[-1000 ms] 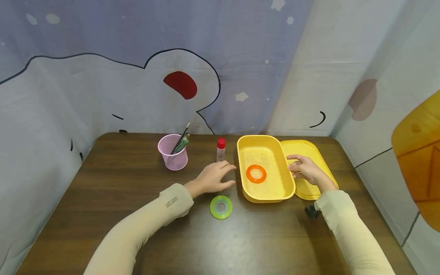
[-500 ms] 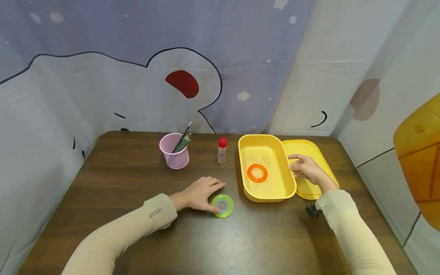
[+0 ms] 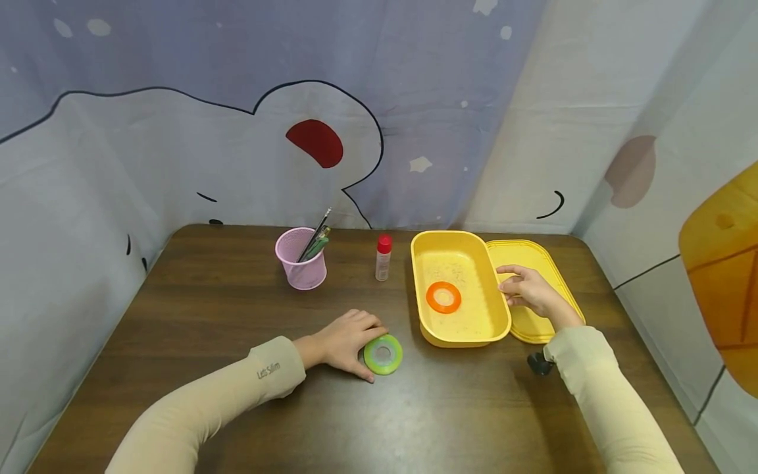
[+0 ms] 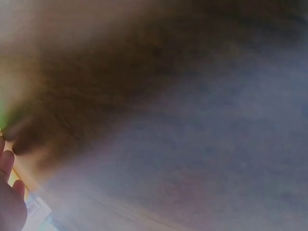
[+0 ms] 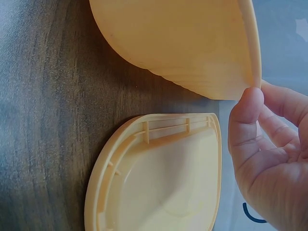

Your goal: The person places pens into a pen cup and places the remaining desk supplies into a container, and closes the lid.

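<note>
Nearest in the scene, a pale left sleeve (image 3: pixel 225 395) and a pale right sleeve (image 3: pixel 610 395) are laid across a dark wood-grain table (image 3: pixel 450 421). A small black piece (image 3: pixel 539 363) is seen below the right cuff, partly covered by it.

Near centre: a green ring (image 3: pixel 395 359) is found flat on the table, left of and nearer than the yellow box. Its left side is bracketed by the left hand (image 3: pixel 342 343), thumb on the near side, fingers curled along the far side; how firmly it is held cannot be told. The left wrist view is mostly blurred, with only some fingers caught at its left edge.

Farther, right of centre: the yellow box (image 3: pixel 480 306) is set open side up, an orange ring (image 3: pixel 443 310) lying flat on its floor toward the left. The box's right rim is pinched between thumb and fingers of the right hand (image 3: pixel 530 289). To the right, a yellow lid (image 3: pixel 535 257) with a ribbed edge is laid on the table, overlapped in the head view by rim and hand.

Far left: a red-capped tube (image 3: pixel 383 260) is stood upright; left of it, a pink mesh cup (image 3: pixel 304 275) is filled partly with pens (image 3: pixel 314 247). Farthest, a printed curtain (image 3: pixel 414 112) is hung.
</note>
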### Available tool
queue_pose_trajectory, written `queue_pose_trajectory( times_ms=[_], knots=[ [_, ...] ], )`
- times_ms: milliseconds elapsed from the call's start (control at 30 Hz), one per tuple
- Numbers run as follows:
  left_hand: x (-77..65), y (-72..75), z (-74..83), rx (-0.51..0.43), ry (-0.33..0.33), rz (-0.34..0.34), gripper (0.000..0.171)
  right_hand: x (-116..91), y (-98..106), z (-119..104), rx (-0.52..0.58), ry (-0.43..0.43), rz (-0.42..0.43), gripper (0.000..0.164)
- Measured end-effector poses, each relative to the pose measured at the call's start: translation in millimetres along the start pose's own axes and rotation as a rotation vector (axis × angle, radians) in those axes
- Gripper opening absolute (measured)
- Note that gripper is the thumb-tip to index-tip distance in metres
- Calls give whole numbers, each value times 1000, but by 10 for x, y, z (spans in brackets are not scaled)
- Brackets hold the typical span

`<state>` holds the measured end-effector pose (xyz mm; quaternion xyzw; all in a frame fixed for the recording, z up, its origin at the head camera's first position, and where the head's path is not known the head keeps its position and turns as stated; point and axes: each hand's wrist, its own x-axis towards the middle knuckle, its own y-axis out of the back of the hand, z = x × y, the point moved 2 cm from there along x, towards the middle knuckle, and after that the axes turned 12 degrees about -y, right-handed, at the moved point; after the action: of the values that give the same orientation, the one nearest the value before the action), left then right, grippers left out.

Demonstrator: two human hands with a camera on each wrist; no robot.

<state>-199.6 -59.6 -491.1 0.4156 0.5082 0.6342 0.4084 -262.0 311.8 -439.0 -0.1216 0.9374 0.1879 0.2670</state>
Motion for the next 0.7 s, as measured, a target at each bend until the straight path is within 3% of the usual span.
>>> queue_pose_trajectory(
  times_ms=[700],
  knots=[
    [30,20,11,38,7,43,71,-29,-15,-31,2,9,-8,54]
  ],
)
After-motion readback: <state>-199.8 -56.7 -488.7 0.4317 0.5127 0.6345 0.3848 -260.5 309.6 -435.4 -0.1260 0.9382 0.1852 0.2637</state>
